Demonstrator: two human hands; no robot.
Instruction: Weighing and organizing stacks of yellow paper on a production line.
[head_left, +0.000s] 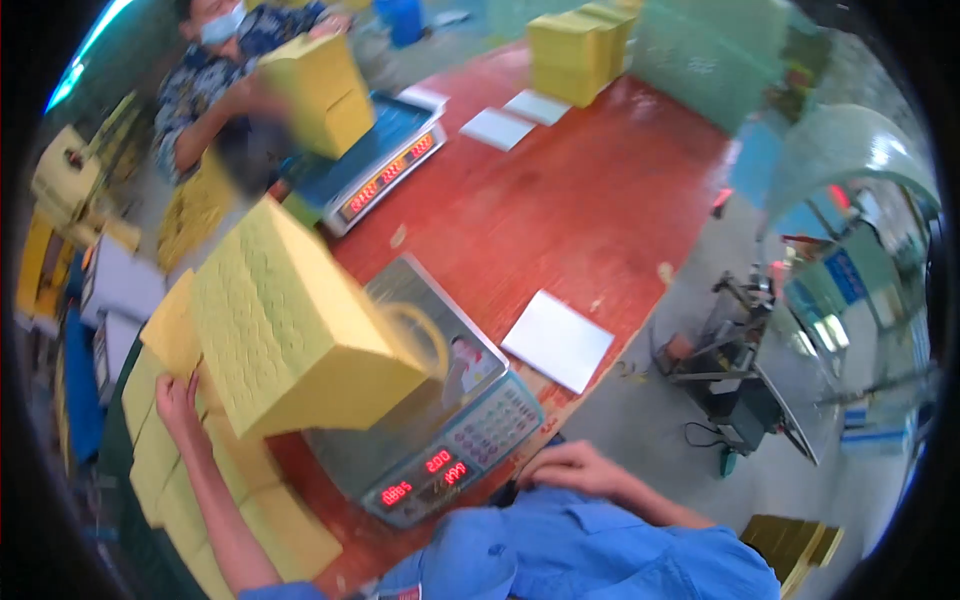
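Observation:
My left hand (184, 412) is at the left, its fingertips pinched at the edge of a yellow paper stack (174, 328). Beside it a large block of yellow paper (300, 320), with wavy marks on its side, stands over the metal pan of a digital scale (455, 470). A curved yellow strip (428, 335) sticks out at the block's right. My right hand (572, 468) is low by the table's near edge, close to my blue clothing, fingers together and curled. What they hold, if anything, is hidden.
More yellow stacks (285, 530) lie at the near left. White sheets (558, 340) rest on the red table (600, 180). Across it, a masked co-worker's blurred hand (262, 100) is at a yellow block (318, 95) on a second scale (390, 175). Yellow blocks (565, 60) stand farther back.

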